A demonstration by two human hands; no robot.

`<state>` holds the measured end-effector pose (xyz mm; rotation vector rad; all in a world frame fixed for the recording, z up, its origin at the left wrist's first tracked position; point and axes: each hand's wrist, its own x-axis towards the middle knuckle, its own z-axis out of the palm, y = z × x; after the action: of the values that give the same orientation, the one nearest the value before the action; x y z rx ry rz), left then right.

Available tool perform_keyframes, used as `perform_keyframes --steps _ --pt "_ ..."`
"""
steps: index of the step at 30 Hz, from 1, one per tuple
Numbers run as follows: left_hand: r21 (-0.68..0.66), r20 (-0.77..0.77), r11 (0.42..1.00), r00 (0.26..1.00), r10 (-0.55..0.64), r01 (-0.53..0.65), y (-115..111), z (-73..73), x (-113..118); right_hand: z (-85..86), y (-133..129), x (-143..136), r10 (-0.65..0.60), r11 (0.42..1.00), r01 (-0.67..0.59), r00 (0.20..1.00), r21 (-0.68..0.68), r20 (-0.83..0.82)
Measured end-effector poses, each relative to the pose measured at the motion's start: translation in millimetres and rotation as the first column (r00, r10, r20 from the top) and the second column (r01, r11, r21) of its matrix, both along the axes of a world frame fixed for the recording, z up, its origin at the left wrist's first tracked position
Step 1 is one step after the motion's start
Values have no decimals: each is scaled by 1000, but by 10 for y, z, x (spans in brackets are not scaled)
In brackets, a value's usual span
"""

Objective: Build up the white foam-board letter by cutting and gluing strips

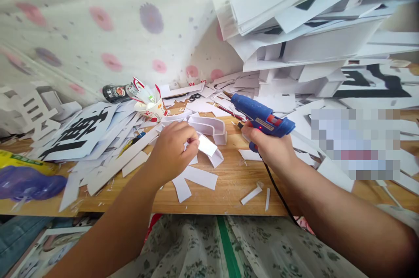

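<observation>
My right hand (pixel 273 145) is wrapped round the grip of a blue hot glue gun (pixel 258 114). The gun's nozzle points up and left, a small red light glows on its side, and a black cord trails down over the table edge. My left hand (pixel 178 149) is closed, its fingers pinched at a bent white foam-board strip (pixel 209 149); the exact grip is partly hidden by the hand. Touching or just behind it stands a curved, walled white foam-board shape (pixel 212 125). Flat white strips (pixel 200 176) lie on the wooden table in front.
Stacked white boards and built-up shapes (pixel 294 46) rise at the right. A paper cup (pixel 152 108) with wrappers, a dark bottle (pixel 114 93) and black scissors (pixel 194 97) are at the back. Printed sheets (pixel 78 129) and offcuts cover the left, beside a purple and yellow package (pixel 29 182).
</observation>
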<state>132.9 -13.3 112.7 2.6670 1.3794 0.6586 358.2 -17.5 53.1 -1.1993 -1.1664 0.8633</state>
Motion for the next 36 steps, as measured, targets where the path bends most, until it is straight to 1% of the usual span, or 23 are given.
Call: perform_keyframes --steps 5,12,15,19,24,29,33,36 --pt "29 -50 1000 999 -6 7 47 -55 19 20 -4 8 24 999 -24 1000 24 3" --pt "55 -117 997 992 -46 53 59 -135 24 19 -2 -3 18 1000 -18 1000 23 15" --pt "84 -138 994 989 -55 67 49 -156 30 12 2 -12 12 1000 -12 1000 28 4" --pt "96 -186 992 980 -67 86 42 -168 24 5 0 -5 22 999 -24 999 35 44" --pt "93 -273 989 958 -85 114 36 -134 24 -4 4 -11 23 999 -24 999 46 23" --pt "70 -410 980 900 -144 189 26 -37 53 10 3 -35 21 999 -21 1000 48 5" --pt "108 -494 959 852 -176 260 24 0 79 23 -5 -34 11 999 -12 1000 43 26" --pt "152 -517 947 839 -167 282 21 -15 104 14 -1 -26 3 999 -4 999 42 42"
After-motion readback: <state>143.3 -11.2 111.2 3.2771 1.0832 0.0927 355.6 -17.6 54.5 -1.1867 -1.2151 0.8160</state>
